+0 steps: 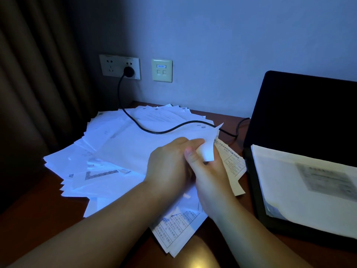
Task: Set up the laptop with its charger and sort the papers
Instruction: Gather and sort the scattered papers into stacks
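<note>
Leftmost, curtain (34,84) in shadow. Wall socket (120,67) up-left of fingers, black plug (128,71) seated, charger cable (154,130) trailing over papers (119,144) fanned across desk (25,227), passing just beyond fingertips toward laptop. Left hand (170,161) curled against right hand (207,173), both pinching one small white sheet (207,146), corner lifted; left fingertips hidden, exact grip perhaps shared. Printed forms (232,163) under right fingers. Right of fingers, laptop (301,117) open, screen dark, separate papers (309,180) lying on keyboard.
</note>
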### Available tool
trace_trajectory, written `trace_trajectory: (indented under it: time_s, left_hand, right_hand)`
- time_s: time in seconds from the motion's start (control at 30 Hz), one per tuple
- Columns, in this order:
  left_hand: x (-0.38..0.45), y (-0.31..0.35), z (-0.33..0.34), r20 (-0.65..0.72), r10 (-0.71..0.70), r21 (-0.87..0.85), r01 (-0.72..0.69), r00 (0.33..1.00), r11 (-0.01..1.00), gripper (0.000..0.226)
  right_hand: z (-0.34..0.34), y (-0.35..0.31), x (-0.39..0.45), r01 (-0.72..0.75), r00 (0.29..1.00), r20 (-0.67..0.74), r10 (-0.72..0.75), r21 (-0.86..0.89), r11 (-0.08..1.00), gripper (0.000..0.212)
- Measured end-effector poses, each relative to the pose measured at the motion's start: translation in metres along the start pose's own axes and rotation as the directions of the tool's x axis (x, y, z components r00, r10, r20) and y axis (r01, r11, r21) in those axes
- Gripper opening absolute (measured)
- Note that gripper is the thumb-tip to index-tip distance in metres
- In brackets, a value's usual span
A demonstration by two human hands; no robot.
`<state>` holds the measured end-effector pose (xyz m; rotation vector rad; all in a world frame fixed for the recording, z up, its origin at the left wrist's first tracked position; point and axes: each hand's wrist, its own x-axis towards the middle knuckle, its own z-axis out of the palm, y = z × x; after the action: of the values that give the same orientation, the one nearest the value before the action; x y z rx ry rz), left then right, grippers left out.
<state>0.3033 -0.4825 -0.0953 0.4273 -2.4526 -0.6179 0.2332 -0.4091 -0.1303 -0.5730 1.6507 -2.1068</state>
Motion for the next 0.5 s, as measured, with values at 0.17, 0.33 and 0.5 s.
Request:
trace_trajectory:
  time_s: [0.17, 0.33, 0.5]
  left_hand:
    - [-0.002, -0.005, -0.001, 0.178, 0.081, -0.071, -0.069, 0.981, 0.995, 0.042]
    - [-0.011, 0.007, -0.009, 0.241, 0.205, -0.251, -0.143, 0.949, 0.957, 0.052]
    - [-0.022, 0.030, -0.020, 0.304, 0.178, -0.534, 0.013, 0.936, 0.845, 0.057]
  right_hand:
    - [-0.002, -0.015, -0.005, -0.039, 0.992, -0.114, 0.046, 0.069, 0.997, 0.079]
    - [-0.012, -0.033, -0.022, -0.022, 0.969, -0.237, 0.069, 0.196, 0.980, 0.059]
    - [-0.026, -0.047, -0.044, 0.079, 0.956, -0.295, -0.006, 0.240, 0.968, 0.061]
